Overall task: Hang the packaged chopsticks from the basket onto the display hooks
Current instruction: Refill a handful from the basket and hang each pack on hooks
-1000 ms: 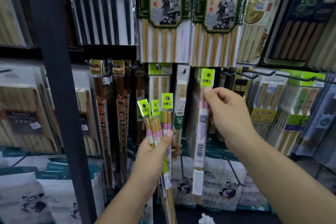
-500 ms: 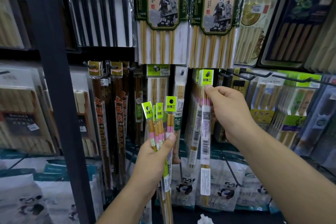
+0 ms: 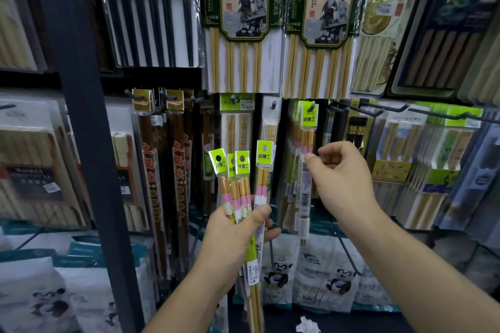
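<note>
well, chopstick packs (image 3: 243,189) in left hand (image 3: 232,232)

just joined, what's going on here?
A person is restocking chopsticks in a shop. The left hand grips a fan of about four green-tagged packs. A matching pack hangs on a hook. The right hand is at it, thumb against the wrapper; whether it pinches is unclear.

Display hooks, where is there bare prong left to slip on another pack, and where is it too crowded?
Bare prong shows on the long hooks right of the green-tagged pack, jutting out ahead of their packs. The green-tagged hook itself is stacked with packs almost to its tip. The left hooks with brown packs show only short tips.
</note>
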Demonstrator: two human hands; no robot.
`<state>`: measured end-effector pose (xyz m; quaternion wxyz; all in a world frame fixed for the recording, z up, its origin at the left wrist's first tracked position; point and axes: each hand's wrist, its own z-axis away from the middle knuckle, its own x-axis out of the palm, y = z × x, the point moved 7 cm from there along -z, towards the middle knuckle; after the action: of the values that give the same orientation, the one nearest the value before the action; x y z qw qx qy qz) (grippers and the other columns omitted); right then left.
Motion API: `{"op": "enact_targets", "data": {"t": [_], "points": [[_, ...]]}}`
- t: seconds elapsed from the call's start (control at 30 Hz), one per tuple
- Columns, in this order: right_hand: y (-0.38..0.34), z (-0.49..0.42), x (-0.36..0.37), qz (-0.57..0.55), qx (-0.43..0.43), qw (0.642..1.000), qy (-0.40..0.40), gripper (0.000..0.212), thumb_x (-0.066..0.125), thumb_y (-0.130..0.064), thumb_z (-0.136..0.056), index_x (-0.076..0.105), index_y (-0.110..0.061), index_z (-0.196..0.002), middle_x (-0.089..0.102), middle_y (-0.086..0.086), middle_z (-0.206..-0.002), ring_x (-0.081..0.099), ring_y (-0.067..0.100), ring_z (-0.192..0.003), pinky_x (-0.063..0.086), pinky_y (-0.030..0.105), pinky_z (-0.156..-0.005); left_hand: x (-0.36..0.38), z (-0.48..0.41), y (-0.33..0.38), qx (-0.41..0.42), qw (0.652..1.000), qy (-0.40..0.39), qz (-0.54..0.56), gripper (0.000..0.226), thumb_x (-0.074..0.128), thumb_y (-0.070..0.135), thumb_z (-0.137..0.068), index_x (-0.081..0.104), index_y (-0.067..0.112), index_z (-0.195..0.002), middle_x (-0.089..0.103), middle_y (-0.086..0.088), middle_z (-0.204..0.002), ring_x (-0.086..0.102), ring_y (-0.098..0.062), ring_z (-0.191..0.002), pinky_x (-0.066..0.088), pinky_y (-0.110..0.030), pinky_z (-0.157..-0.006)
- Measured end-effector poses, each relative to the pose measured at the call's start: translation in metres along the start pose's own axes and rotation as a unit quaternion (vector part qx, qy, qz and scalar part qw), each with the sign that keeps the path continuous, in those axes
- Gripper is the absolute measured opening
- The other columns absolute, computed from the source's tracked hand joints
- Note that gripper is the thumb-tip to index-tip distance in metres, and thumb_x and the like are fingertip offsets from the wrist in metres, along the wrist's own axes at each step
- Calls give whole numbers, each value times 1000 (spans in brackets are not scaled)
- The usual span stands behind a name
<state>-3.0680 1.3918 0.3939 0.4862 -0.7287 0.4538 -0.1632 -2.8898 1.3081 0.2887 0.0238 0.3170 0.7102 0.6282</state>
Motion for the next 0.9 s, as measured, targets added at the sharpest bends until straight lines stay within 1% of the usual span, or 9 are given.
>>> {"op": "enact_targets", "data": {"t": [0.1,0.17,0.23,0.3,0.47,0.57,0.63,0.73,0.9], "points": [[-7,14,6,1,-35,999,-26,10,69,-28,-94,60,-28,-90,64,-8,-81,58,-10,-69,44,6,-55,2,0,1,0,1000,-4,-2,46,84,33,-68,67,-1,-94,68,-12,-78,72,-27,-77,64,-44,-74],[-11,25,20,-10,-39,995,-96,6,69,-32,-93,67,-29,-88,67,-16,-81,62,-8,-73,45,5,-59,5,0,1,0,1000,-15,-4,38,83,34,-69,71,6,-90,71,-9,-80,73,-26,-79,64,-43,-73],[-13,36,36,-24,-36,985,-165,4,69,-34,-93,69,-31,-92,70,-19,-83,65,-5,-76,49,8,-61,10,2,1,2,999,-39,-1,27,80,32,-76,76,14,-96,77,-10,-95,75,-30,-89,64,-43,-74],[-13,43,45,-34,-33,980,-195,8,68,-31,-96,69,-28,-89,70,-12,-77,65,-1,-65,51,13,-54,14,5,2,6,998,-61,-6,25,76,31,-82,78,20,-105,77,-13,-108,75,-34,-99,64,-41,-76],[-11,38,44,-92,4,979,-182,18,59,-26,-102,69,-22,-87,71,-6,-76,61,-1,-63,48,16,-54,8,2,5,24,996,-44,-70,39,75,58,-79,79,25,-100,79,-5,-102,75,-23,-99,60,-38,-86],[-18,20,27,-115,13,986,-124,25,55,-32,-103,69,-27,-83,72,-4,-76,63,1,-65,47,22,-63,2,0,7,25,998,-29,-56,35,70,56,-79,78,22,-81,75,-3,-79,74,-19,-79,59,-26,-73],[-25,8,16,-127,9,988,-86,29,55,-34,-104,68,-25,-80,67,-7,-69,59,2,-60,47,24,-61,1,-1,8,23,998,-41,-45,30,66,53,-79,75,25,-71,69,-3,-71,71,-21,-72,58,-28,-69],[-31,-6,8,-107,-2,992,-61,34,54,-35,-104,66,-19,-77,61,-7,-66,51,12,-61,46,26,-60,5,-1,8,13,997,-68,-18,30,64,50,-84,68,26,-67,59,-4,-63,63,-22,-58,57,-34,-60],[-28,-15,11,-105,30,992,-61,33,56,-35,-102,68,-15,-79,59,0,-70,52,11,-67,48,30,-70,5,0,6,10,997,-65,-30,40,70,59,-81,54,25,-67,39,0,-58,39,-13,-48,42,-25,-44]]}}
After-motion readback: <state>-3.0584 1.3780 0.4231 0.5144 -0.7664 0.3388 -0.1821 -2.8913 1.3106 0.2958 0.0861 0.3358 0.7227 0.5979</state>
